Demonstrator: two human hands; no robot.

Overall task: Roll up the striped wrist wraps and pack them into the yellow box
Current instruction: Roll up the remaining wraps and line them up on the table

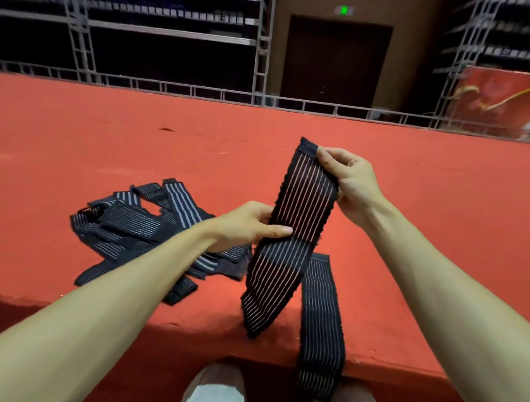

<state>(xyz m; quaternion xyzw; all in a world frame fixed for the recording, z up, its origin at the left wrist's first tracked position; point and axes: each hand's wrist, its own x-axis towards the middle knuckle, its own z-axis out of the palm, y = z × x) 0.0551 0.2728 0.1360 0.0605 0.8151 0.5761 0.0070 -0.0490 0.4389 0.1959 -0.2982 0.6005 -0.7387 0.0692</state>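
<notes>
At a wide red carpeted platform (71,141), a person holds up one long black elastic wrist wrap with thin pale stripes (297,222) in both hands.

On the carpet to the left lies a loose heap of black striped wraps (134,228), overlapping one another. The held wrap slants upward over the platform's front edge, its lower end hanging free. Just to its right, a second striped band (322,326) lies on the carpet and droops over that edge. The right hand (350,182) pinches the wrap's black top end with curled fingers. The left hand (246,224) grips its middle, thumb across the front. Pale shapes (217,390) at the bottom may be shoes.
</notes>
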